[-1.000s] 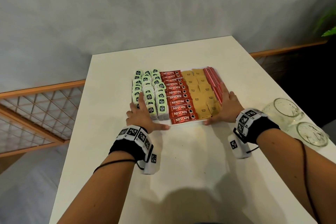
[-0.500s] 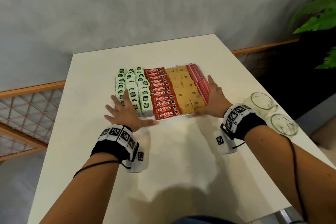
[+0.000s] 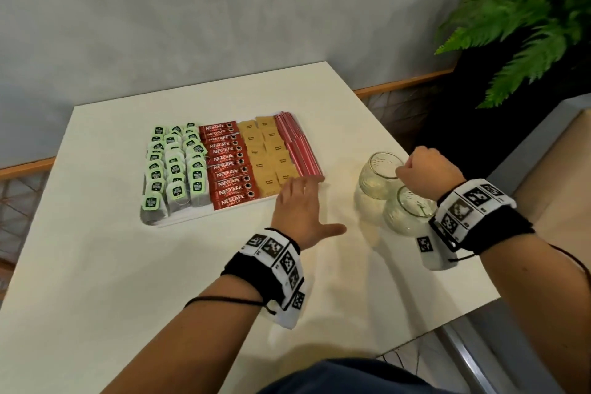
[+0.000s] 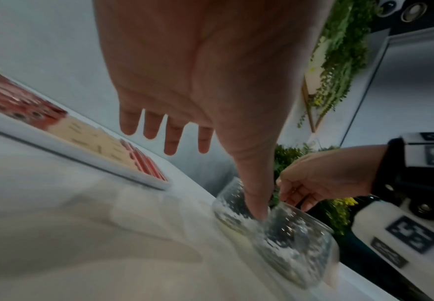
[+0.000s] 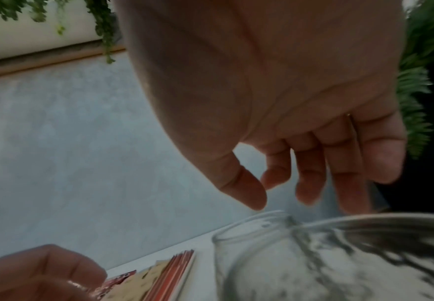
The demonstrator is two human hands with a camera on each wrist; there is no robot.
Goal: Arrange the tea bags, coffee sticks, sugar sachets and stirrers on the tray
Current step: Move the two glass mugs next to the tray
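On the white worktop [image 3: 96,281] the tray [image 3: 179,220] holds four bands side by side: green-tagged tea bags [image 3: 174,166] at its left, red coffee sticks [image 3: 228,166], tan sugar sachets [image 3: 268,157], and red stirrers [image 3: 299,147] along its right edge. The left hand [image 3: 300,211] hovers at the tray's near right corner, fingers [image 4: 171,138] released and spread. Two glass jars [image 3: 380,174] stand right of the tray; whether they hold anything cannot be told. The right hand [image 3: 425,171] hangs over the jars, fingers [image 5: 311,179] loosely curled, grasping nothing.
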